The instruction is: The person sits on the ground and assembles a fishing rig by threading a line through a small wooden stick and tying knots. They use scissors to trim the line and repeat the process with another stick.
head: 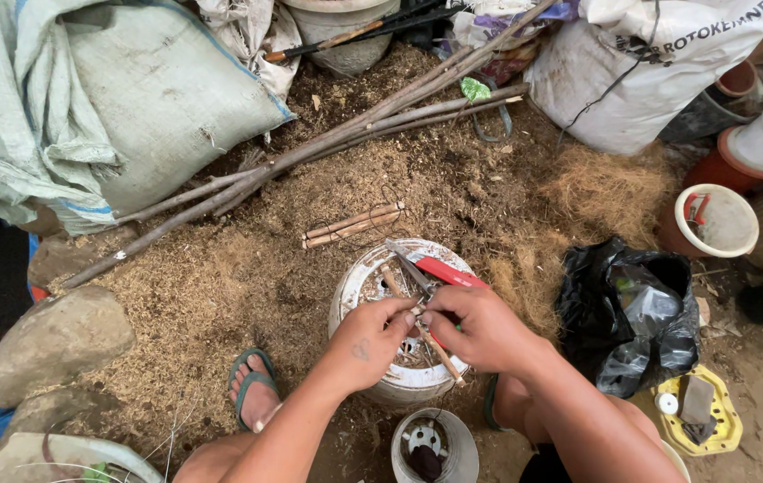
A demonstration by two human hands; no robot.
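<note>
Crouched over an upturned white bucket [372,286] on the sawdust-strewn ground, the person has both hands meeting just above its top. The left hand [370,340] is pinched shut on a thin stick [430,344] that runs slanting from the bucket's far side down under the fingers and out toward its near rim. The right hand [480,326] is closed around red-handled pruning shears [430,268], whose grey blades poke up and away from the knuckles while the red grip shows just beyond the hand. The two hands touch at the fingertips, so where exactly the blades meet the stick is hidden. A small bundle of cut sticks [353,224] lies on the ground just past the bucket, and long bare branches [310,152] stretch behind it toward the sacks. A black plastic bag [632,313] sits to the right. What lies inside the small round container [426,443] near the knees is hard to make out.
</note>
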